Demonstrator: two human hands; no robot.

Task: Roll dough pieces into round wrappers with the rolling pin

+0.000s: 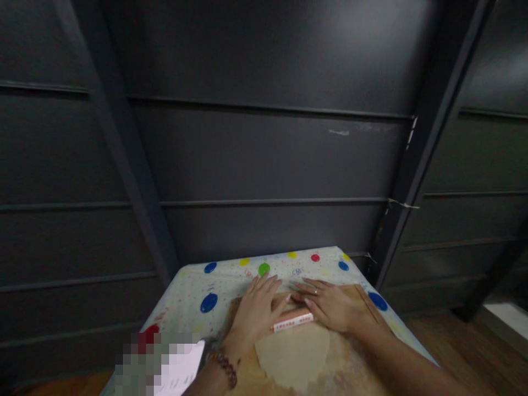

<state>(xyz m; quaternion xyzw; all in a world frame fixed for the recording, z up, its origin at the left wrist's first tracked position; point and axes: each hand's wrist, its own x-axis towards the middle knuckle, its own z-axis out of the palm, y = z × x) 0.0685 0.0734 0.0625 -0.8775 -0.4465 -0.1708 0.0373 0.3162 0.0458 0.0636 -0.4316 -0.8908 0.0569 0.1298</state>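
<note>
Two hands: both lie flat, palms down, on one rolling pin near the middle of the table, fingers stretched toward the wall.
Wall: dark panelled surface [264, 154] with horizontal seams and slanted dark posts, filling most of the view behind the table.
Floor: wooden boards [474, 352] show to the right of the table.
Table: covered by a pale cloth [190, 297] printed with blue, green, yellow and red dots; it stands close against the wall.
Board: a wooden board [358, 300] rests on the cloth, under the dough and the hands, dusted with flour near the bottom edge.
Dough: a thin, pale, roughly round sheet [293, 357] lies flat on the board, on the near side of the pin and touching it.
Left hand: left hand [258, 308] is spread wide and flat, pressing on the pin's left part; a beaded bracelet [226, 367] circles the wrist.
Right hand: right hand [332, 305] is likewise open and flat over the pin's right part, with a ring on one finger; neither hand is curled round the pin.
Rolling pin: rolling pin [293, 322] lies on its side, long axis running left to right across the board, right end tilted slightly away; only a short pale stretch with red print shows between the hands.
Paper: a white sheet [183, 371] sits at the lower left beside a blurred patch.
</note>
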